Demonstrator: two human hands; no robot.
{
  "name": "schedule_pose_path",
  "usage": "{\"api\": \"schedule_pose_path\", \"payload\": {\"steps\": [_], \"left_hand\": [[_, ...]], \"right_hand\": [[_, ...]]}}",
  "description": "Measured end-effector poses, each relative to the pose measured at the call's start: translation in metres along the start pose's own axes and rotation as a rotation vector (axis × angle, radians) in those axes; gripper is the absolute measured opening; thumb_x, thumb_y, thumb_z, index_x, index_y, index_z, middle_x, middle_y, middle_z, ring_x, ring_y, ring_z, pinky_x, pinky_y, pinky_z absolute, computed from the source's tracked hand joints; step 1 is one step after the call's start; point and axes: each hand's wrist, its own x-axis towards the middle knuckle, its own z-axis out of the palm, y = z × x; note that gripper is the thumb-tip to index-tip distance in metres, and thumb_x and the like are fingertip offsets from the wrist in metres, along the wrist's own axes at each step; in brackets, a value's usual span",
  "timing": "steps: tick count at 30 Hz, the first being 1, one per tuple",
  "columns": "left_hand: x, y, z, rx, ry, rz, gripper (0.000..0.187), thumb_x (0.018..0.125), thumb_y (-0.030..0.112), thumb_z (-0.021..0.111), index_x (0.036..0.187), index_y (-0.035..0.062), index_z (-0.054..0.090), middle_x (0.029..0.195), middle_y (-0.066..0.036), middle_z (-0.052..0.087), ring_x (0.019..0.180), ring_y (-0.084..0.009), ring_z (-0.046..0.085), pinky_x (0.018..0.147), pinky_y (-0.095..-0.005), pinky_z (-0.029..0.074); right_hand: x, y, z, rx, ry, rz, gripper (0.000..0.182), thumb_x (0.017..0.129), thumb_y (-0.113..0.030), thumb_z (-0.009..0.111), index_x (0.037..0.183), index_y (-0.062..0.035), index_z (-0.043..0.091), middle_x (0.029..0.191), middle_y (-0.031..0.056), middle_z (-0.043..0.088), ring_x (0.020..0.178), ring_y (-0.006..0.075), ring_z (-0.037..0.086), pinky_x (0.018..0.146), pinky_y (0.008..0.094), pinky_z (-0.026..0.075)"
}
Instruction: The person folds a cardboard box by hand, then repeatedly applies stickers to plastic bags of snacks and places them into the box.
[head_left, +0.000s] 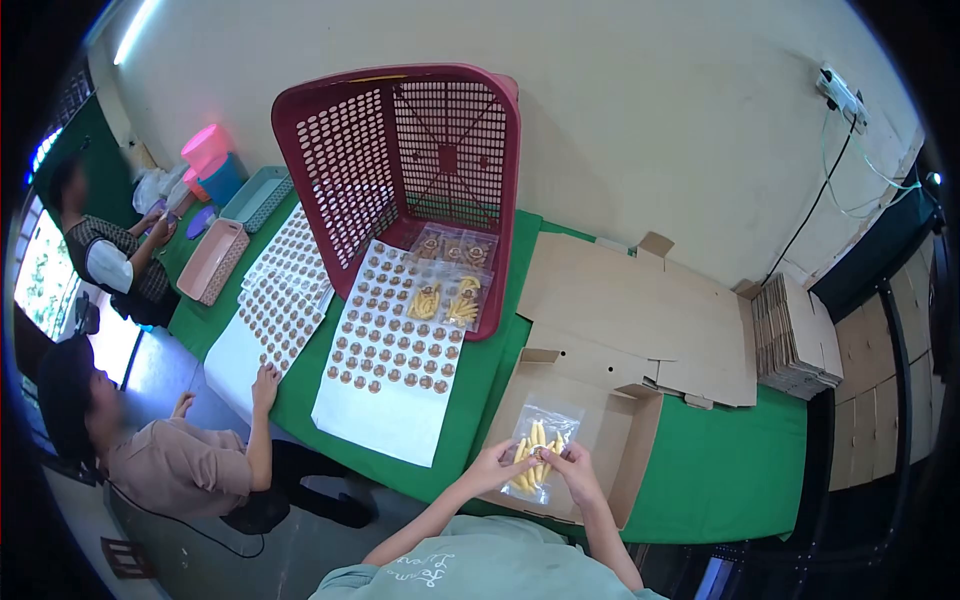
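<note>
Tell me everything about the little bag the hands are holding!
The little bag is a clear, shiny plastic pouch with yellow stick-shaped snacks inside. It lies flat over an open cardboard box on the green table. The left hand and the right hand each touch its lower part, fingers meeting at a small round thing on its front.

One red basket tipped on its side, four snack packets inside it, one more packet over one open carton, three sticker sheets, two small trays, one stack of flat cartons, two other people
</note>
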Motion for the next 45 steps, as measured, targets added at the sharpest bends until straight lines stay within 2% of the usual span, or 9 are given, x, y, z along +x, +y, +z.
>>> {"api": "schedule_pose_path", "payload": {"steps": [7, 16, 20, 24, 28, 32, 38, 41, 45], "left_hand": [[-0.009, 0.008, -0.039, -0.307, 0.016, -0.036, 0.032, 0.081, 0.018, 0.06, 0.105, -0.0011, 0.053, 0.09, -0.003, 0.059, 0.077, -0.0062, 0.055, 0.068, -0.0208, 0.045], [0.004, -0.015, -0.065, -0.117, -0.007, 0.033, 0.03, 0.083, 0.021, 0.057, 0.104, 0.0, 0.053, 0.087, -0.001, 0.058, 0.076, -0.0055, 0.053, 0.066, -0.0199, 0.044], [0.031, -0.022, -0.082, -0.185, 0.039, 0.124, 0.036, 0.085, 0.024, 0.053, 0.112, 0.0009, 0.047, 0.095, -0.004, 0.056, 0.089, -0.0094, 0.053, 0.075, -0.0212, 0.042], [0.055, -0.035, -0.119, -0.062, 0.194, 0.159, 0.028, 0.084, 0.016, 0.053, 0.107, 0.0016, 0.049, 0.096, -0.006, 0.057, 0.084, -0.0104, 0.053, 0.075, -0.0213, 0.041], [0.056, -0.026, -0.145, -0.039, 0.291, 0.153, 0.018, 0.083, 0.007, 0.048, 0.098, 0.0001, 0.053, 0.093, -0.008, 0.057, 0.087, -0.0134, 0.053, 0.08, -0.0253, 0.042], [0.046, -0.045, -0.155, -0.189, 0.382, 0.204, 0.017, 0.084, 0.008, 0.047, 0.098, -0.0006, 0.052, 0.092, -0.008, 0.057, 0.085, -0.0143, 0.054, 0.078, -0.0255, 0.042], [0.02, -0.068, -0.145, -0.157, 0.385, 0.095, 0.019, 0.084, 0.01, 0.048, 0.099, -0.0005, 0.052, 0.091, -0.008, 0.058, 0.084, -0.0139, 0.054, 0.077, -0.0253, 0.042], [0.018, -0.079, -0.139, -0.178, 0.385, 0.11, 0.02, 0.084, 0.01, 0.048, 0.099, -0.0007, 0.052, 0.091, -0.008, 0.057, 0.084, -0.0139, 0.054, 0.077, -0.0251, 0.042], [0.026, -0.076, -0.136, -0.201, 0.38, 0.116, 0.016, 0.081, 0.002, 0.048, 0.097, -0.0013, 0.052, 0.089, -0.007, 0.056, 0.08, -0.011, 0.053, 0.073, -0.0218, 0.042]], "right_hand": [[0.023, 0.001, 0.041, -0.015, -0.058, 0.048, 0.023, 0.079, -0.014, 0.061, 0.096, 0.0002, 0.056, 0.088, 0.0036, 0.06, 0.078, 0.0085, 0.055, 0.072, 0.0233, 0.044], [0.028, -0.003, 0.059, -0.077, -0.021, 0.026, 0.026, 0.077, -0.013, 0.064, 0.098, -0.0001, 0.054, 0.09, 0.0043, 0.06, 0.081, 0.009, 0.056, 0.073, 0.0232, 0.044], [0.05, 0.022, 0.043, 0.007, 0.181, 0.024, 0.028, 0.076, -0.014, 0.063, 0.099, -0.0014, 0.053, 0.088, 0.004, 0.06, 0.08, 0.0106, 0.056, 0.072, 0.0239, 0.044], [0.058, 0.041, 0.023, 0.006, 0.321, 0.154, 0.032, 0.075, -0.017, 0.065, 0.1, -0.0015, 0.052, 0.089, 0.0045, 0.059, 0.08, 0.0117, 0.056, 0.071, 0.0246, 0.044], [0.056, 0.064, 0.012, 0.229, 0.231, 0.264, 0.044, 0.07, -0.019, 0.07, 0.102, -0.0003, 0.046, 0.091, 0.0066, 0.057, 0.081, 0.0132, 0.056, 0.068, 0.0257, 0.045], [0.065, 0.127, -0.009, -0.271, 0.35, 0.162, 0.069, 0.063, -0.018, 0.076, 0.111, 0.0014, 0.03, 0.097, 0.0131, 0.053, 0.086, 0.0194, 0.056, 0.071, 0.0297, 0.047], [0.059, 0.135, 0.025, -0.881, 0.364, 0.088, 0.08, 0.056, -0.018, 0.079, 0.112, 0.0043, 0.027, 0.099, 0.0175, 0.05, 0.093, 0.033, 0.051, 0.08, 0.0423, 0.041], [0.042, 0.077, 0.066, -1.14, 0.62, 0.128, 0.078, 0.055, -0.018, 0.078, 0.115, -0.0027, 0.031, 0.101, 0.018, 0.048, 0.098, 0.0357, 0.046, 0.085, 0.0459, 0.035], [0.042, 0.101, 0.064, -1.341, 0.467, -0.164, 0.046, 0.062, -0.013, 0.068, 0.104, -0.0089, 0.047, 0.098, 0.0147, 0.047, 0.095, 0.0323, 0.045, 0.079, 0.0447, 0.035]]}}
